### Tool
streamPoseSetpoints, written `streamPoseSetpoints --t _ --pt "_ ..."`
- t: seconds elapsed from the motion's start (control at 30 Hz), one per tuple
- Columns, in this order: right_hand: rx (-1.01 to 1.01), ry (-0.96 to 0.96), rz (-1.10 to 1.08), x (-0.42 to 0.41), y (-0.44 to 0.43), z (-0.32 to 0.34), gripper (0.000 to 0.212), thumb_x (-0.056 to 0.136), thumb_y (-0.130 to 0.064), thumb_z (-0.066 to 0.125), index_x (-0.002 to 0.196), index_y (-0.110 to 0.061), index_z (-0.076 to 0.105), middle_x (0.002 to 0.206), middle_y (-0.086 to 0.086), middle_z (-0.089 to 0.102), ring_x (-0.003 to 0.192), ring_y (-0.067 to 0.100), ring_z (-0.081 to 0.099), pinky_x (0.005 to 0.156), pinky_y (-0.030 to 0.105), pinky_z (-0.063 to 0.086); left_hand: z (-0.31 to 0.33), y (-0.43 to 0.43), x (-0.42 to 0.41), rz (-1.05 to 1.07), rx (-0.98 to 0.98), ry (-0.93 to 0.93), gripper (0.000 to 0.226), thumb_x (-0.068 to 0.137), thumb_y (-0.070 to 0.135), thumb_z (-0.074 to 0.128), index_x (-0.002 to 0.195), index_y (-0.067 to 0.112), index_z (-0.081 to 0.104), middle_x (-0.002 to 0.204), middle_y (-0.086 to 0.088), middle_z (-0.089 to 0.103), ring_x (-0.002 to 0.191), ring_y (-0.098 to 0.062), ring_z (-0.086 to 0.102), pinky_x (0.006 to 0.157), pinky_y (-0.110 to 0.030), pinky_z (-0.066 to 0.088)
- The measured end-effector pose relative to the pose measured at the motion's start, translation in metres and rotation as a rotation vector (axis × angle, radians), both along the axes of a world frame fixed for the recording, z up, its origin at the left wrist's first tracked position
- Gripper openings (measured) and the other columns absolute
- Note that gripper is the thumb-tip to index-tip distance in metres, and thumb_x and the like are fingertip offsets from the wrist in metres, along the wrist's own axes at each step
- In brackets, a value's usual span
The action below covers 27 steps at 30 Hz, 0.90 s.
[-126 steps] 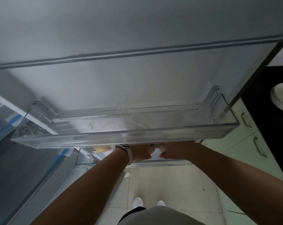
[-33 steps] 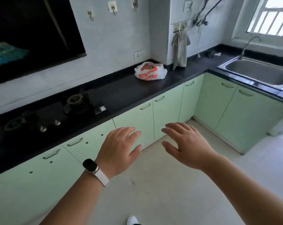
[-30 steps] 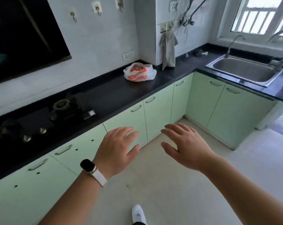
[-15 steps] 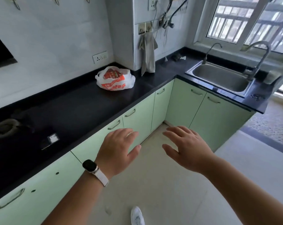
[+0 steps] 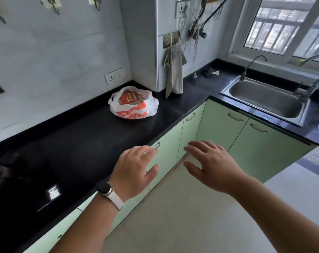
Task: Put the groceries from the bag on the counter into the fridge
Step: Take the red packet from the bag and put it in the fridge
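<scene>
The crumpled white-and-orange plastic grocery bag (image 5: 134, 106) sits on the black stone table (image 5: 82, 139) near the wall corner, mouth gaping up. It lies straight ahead of the left hand (image 5: 135, 170), well apart; that hand's fingers (image 5: 148, 152) are spread, empty. The right hand (image 5: 213, 167), equally splayed and empty, hovers farther right.

white bag (image 5: 151, 105) (red-orange print), black counter (image 5: 93, 136), pale green cabinets (image 5: 264, 148), white watch strap (image 5: 115, 199)

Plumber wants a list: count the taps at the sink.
2. A thin tap stands behind the sink's back left corner; a bigger tap stands at its right end, its spout partly cut off by the frame. None seems hidden.
</scene>
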State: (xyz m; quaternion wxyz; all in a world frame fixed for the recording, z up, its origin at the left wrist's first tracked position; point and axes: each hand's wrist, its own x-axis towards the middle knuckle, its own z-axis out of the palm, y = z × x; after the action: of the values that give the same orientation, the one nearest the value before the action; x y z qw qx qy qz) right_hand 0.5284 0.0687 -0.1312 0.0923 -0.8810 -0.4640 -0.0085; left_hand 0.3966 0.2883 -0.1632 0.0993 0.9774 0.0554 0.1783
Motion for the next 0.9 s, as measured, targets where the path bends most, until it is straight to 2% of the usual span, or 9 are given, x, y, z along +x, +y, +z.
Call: streamPoseSetpoints --t 0.27,0.5,0.7,0.9 --pt "0.006 0.029 0.07 0.085 0.046 -0.024 0.055 0.096 -0.06 0.032 0.135 -0.028 0.053 0.137 -0.006 0.056 0.129 0.019 0.05 0.104 0.039 0.041 -0.009 0.03 0.069 0.059 0.017 0.052 0.042 0.09 0.044 0.048 0.121 0.019 0.063 0.116 0.002 0.065 0.108 -0.019 0.06 0.09 -0.04 0.048" --pt "0.035 0.07 0.223 0.188 0.1 -0.032 0.057 0.095 -0.06 0.031 0.134 -0.027 0.056 0.136 -0.005 0.057 0.128 0.021 0.051 0.104 0.039 0.041 -0.008 0.058 0.154 0.172 0.031 0.154 0.046 0.091 0.046 0.046 0.122 0.018 0.064 0.119 0.001 0.066 0.111 -0.019 0.06 0.091 -0.04 0.05" --pt "0.089 0.062 0.341 0.28 0.131 -0.027 0.05 0.093 -0.056 0.039 0.124 -0.024 0.063 0.125 -0.006 0.063 0.118 0.021 0.058 0.093 0.039 0.05 0.008 0.071 0.231 0.273 0.052 0.162 0.046 0.09 0.045 0.047 0.121 0.018 0.066 0.12 0.001 0.066 0.112 -0.02 0.061 0.091 -0.04 0.05" --pt "0.064 0.097 0.411 0.33 0.166 -0.032 0.051 0.093 -0.057 0.036 0.125 -0.026 0.061 0.128 -0.008 0.061 0.121 0.019 0.055 0.097 0.037 0.046 0.011 0.08 0.267 0.346 0.033 0.166 0.044 0.091 0.044 0.05 0.123 0.018 0.065 0.121 0.003 0.064 0.115 -0.016 0.057 0.093 -0.037 0.048"
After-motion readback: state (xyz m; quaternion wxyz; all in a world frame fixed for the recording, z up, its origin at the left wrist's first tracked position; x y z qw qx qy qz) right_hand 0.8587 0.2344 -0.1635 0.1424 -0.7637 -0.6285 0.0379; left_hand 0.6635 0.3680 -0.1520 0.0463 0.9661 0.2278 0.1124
